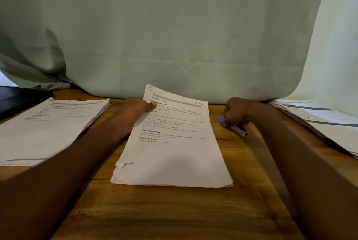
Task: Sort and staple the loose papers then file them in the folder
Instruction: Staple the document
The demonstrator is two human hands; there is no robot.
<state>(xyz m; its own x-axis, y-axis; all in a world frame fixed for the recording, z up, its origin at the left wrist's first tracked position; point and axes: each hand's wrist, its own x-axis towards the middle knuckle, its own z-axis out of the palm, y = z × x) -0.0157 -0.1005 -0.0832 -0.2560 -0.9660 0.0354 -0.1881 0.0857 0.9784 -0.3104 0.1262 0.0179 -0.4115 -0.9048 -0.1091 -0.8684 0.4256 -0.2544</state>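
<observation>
Leftmost, well to the left of the middle stack of papers [172,143]: a dark folder [17,100] at the far edge of the wooden surface [164,210], partly under a second paper pile [50,125] lying flat. Just left of the middle stack: left hand [133,112], thumb [152,105] pressed on the printed top sheet near its far left corner, other fingers hidden beneath the lifted edge, so pinching the sheets. Centre: the middle stack itself, printed side up, far left corner raised, near left corner torn and curled. Just right of the middle stack, not touching it: right hand [237,112], fingers curled round a stapler [235,126] with a blue tip and metal base, resting on the surface. Farther right of the middle stack: a third paper pile [321,121] running off the edge of view. Behind the middle stack: pale green cloth [174,26] hanging down to the surface.
</observation>
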